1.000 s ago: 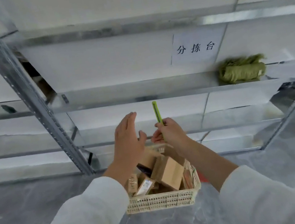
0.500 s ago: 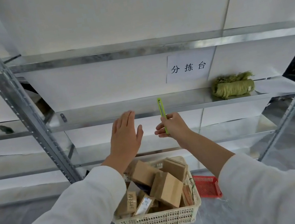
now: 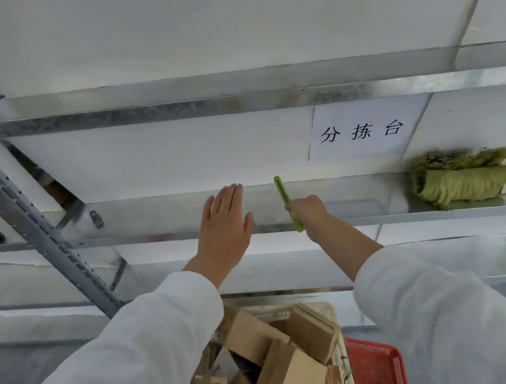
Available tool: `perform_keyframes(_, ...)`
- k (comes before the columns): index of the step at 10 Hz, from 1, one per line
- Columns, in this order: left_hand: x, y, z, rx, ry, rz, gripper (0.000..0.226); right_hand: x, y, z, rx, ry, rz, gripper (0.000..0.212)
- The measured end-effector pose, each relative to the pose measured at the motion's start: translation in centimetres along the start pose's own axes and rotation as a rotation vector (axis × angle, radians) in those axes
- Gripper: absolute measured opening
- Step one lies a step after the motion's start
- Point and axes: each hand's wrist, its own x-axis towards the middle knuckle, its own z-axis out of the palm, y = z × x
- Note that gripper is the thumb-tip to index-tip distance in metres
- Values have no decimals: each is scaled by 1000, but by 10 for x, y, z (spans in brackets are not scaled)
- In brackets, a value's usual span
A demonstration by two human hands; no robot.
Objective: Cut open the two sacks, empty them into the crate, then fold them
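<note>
The rolled green woven sack bundle (image 3: 464, 184) lies on the metal shelf (image 3: 366, 218), right of my hands; the cream lattice plastic crate (image 3: 331, 312) sits below. My right hand (image 3: 310, 212) grips the slim green utility knife (image 3: 284, 196); my left hand (image 3: 225, 226) is spread flat and empty. Likely step: stow the knife. Confirm the blade is retracted, then lay it flat, away from the shelf edge.

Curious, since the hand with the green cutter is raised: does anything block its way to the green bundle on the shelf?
Nothing visible does. The right hand grips the green cutter by the shelf, and no object lies between it and the green bundle. The left hand is further left.
</note>
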Motion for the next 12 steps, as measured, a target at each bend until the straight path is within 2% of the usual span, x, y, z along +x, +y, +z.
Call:
perform_keyframes(1, 48, 2, 21, 24, 0, -6, 54, 57, -16, 4, 25, -54, 14, 28)
perform_keyframes(3, 115, -4, 68, 85, -46, -49, 52, 157, -23, 12, -249, -95, -6, 31)
perform_keyframes(5, 142, -7, 114, 94, -121, -49, 52, 227, 6, 25, -424, -118, -68, 23)
perform_keyframes(6, 145, -11, 132, 98, -152, -57, 53, 246, 21, 36, -444, -150, -71, 27)
perform_keyframes(7, 145, -15, 144, 76, -187, -65, 54, 258, 33, 44, -468, -169, -62, 22)
perform_keyframes(8, 138, -16, 149, 73, -205, -57, 54, 261, 51, 47, -413, -160, -39, 26)
perform_keyframes(9, 131, -14, 146, 66, -211, -54, 54, 248, 61, 43, -343, -56, -70, 29)
perform_keyframes(11, 112, -14, 116, 70, -180, -36, 54, 204, 48, 25, -405, -93, -136, 33)
perform_keyframes(12, 101, -14, 90, 99, -152, -34, 55, 171, 27, 12, -432, -101, -185, 27)
